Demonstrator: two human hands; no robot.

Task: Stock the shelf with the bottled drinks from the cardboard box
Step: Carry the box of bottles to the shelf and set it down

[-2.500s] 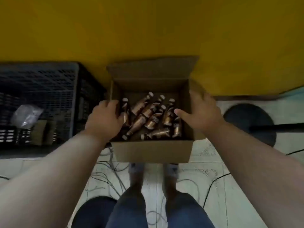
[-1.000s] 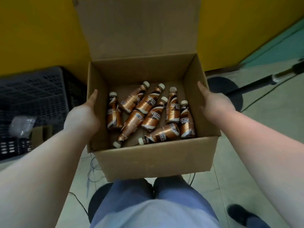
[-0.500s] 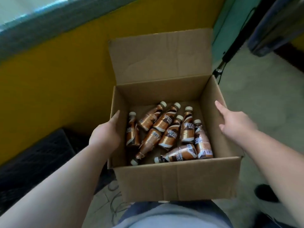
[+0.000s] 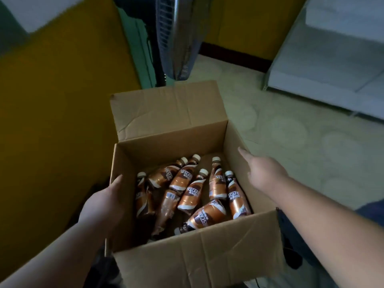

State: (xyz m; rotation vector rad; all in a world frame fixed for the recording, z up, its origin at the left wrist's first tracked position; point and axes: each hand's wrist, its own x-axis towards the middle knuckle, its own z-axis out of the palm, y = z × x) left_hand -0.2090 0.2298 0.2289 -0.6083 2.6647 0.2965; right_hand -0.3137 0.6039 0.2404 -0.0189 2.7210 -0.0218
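Note:
An open cardboard box is held up in front of me, its back flap standing upright. Inside lie several brown and copper bottled coffee drinks with cream caps, tumbled on their sides. My left hand grips the box's left wall, thumb over the rim. My right hand presses against the outside of the right wall, fingers pointing forward. A pale grey metal shelf stands at the upper right, its boards bare.
A yellow wall runs along the left. A standing fan rises just beyond the box. Pale tiled floor lies between the box and the shelf. A dark shoe shows at the lower right.
The box has been lifted off the floor and carried while I turn right. The black crate has left the view; the fan and the shelf have come in. Both hands keep their hold.

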